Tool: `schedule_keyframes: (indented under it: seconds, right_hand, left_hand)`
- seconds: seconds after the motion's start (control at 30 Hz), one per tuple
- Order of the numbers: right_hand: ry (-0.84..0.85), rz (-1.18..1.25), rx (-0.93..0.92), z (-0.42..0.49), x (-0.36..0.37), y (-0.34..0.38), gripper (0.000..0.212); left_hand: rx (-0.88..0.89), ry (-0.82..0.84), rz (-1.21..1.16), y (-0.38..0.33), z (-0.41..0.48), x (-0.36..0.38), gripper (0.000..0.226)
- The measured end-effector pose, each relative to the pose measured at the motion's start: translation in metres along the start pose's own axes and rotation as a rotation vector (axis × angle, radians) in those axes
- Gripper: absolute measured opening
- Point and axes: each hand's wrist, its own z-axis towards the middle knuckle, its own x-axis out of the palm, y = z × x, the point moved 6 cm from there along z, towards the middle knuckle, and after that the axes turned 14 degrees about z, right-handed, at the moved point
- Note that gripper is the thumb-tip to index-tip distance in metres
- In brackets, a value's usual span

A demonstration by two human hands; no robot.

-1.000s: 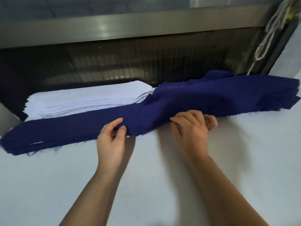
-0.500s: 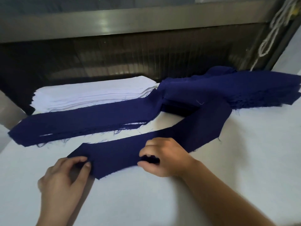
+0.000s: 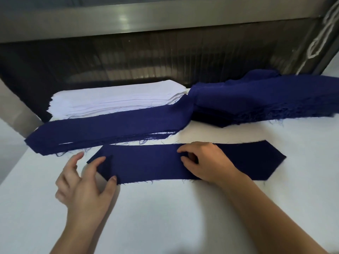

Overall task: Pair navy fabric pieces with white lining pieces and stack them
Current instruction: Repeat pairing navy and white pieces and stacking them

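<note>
Fig.: L fingers [image 3: 100,160] spread and nearly straight, gripping nothing. Forefinger and thumb tips rest on the left end of the single navy piece [image 3: 152,165], other digits are off the cloth above the table [image 3: 165,217]. L hand [image 3: 86,184] is motion-blurred, so the outer fingers are hard to separate. R fingers [image 3: 183,152] curled, forefinger and thumb pinching the same piece near mid-length; the pinch pt. itself is shaded under the knuckles. R hand [image 3: 209,162] hides part of the piece's near edge; both forearms are cut off by the frame bottom. The piece lies flat on the white table, long axis left–right, w/ a pointed right end and a small dark fold at the left end beside the L forefinger. Just behind it, not touching, lies a navy stack [image 3: 110,129] of like strips w/ frayed edges. Pale slivers show betw. its layers at the near edge, material not identifiable. It runs up and right into a thicker navy heap [image 3: 256,99], cut off by the right edge. White lining stack [image 3: 117,101] sits behind, its near edge overlapped by the navy stack, its left corner in shadow. Rear: dark ribbed panel [image 3: 165,57] under a metal rail [image 3: 165,17]; white cord [image 3: 319,41] upper right, partly out of view.
</note>
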Motion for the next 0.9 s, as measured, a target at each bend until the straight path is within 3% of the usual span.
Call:
schedule_keyframes:
  seconds: [0.17,0.27,0.6,0.67,0.8,0.9]
  right_hand:
    - [0.055,0.072,-0.026,0.001,0.007,0.005,0.022]
    - [0.074,0.097,-0.007,0.004,0.008,0.005,0.02]
    - [0.21,0.49,0.057,0.043,0.037,0.025,0.02]
    - [0.112,0.484,0.029,0.059,0.031,0.026,0.017]
    - [-0.256,0.389,-0.022,0.098,0.003,0.022,0.021]
    - [-0.306,0.238,-0.03,0.128,-0.004,0.015,0.032]
  left_hand:
    - [0.165,0.082,-0.018,-0.009,0.003,0.004,0.038]
    - [0.118,0.057,0.04,-0.001,0.006,0.001,0.018]
    - [-0.054,0.11,0.155,0.04,0.038,-0.014,0.015]
    - [-0.049,0.093,0.158,0.042,0.051,-0.016,0.015]
    - [-0.022,0.021,0.107,0.034,0.096,-0.014,0.019]
    - [-0.032,-0.012,0.08,0.021,0.137,-0.007,0.028]
